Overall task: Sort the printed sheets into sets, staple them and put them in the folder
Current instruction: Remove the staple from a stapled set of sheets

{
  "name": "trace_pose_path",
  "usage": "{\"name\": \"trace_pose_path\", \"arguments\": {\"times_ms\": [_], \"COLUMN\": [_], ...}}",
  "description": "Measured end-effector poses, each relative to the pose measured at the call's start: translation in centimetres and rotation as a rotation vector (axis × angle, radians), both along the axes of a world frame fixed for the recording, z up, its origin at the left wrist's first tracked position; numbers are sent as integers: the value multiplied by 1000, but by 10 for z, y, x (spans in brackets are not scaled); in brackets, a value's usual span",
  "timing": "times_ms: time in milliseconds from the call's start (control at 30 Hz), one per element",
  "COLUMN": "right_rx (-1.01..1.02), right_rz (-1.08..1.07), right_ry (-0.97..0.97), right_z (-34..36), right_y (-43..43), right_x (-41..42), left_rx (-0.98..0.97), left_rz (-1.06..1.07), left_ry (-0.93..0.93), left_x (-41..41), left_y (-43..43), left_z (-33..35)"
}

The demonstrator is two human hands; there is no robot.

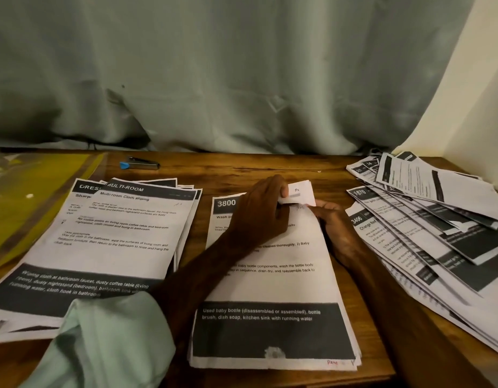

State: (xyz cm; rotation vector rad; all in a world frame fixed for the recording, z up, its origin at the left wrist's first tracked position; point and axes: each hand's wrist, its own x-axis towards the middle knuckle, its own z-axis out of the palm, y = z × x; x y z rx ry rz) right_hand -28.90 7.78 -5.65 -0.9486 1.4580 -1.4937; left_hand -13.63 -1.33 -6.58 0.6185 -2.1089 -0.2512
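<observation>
Wooden desk [270,169]: 3 paper piles, namely left stack [116,233], middle set [284,289] and loose pile [438,233] on the right. 1 stapler [140,163] behind, 1 yellow folder [32,186] far left. Hands together: left hand [259,214] pinches middle set's lifted corner, right hand [336,231] grips its edge.

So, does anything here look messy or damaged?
The right pile is splayed crookedly. The middle sheet has a white scuff in its bottom black band, and the left hand pinches its top corner folded over.

Pale mint-green cloth sleeve [107,340], loose, creased, on left forearm
</observation>
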Motion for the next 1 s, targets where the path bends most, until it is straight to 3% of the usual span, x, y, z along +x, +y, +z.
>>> {"name": "trace_pose_path", "arguments": {"times_ms": [233, 500, 800, 1000], "right_rx": [28, 31, -35, 0], "right_rz": [-78, -108, -205, -152], "right_ry": [29, -19, 203, 669], "right_z": [2, 5, 6, 12], "right_y": [1, -1, -10, -24], "right_x": [-1, 3, -1, -17], "left_rx": [-170, -79, 23, 101], "left_rz": [-131, -37, 20, 39], "left_ry": [38, -5, -93, -182], "left_x": [15, 7, 3, 4], "left_y": [-6, -17, -20, -20], "left_z": [7, -4, -7, -7]}}
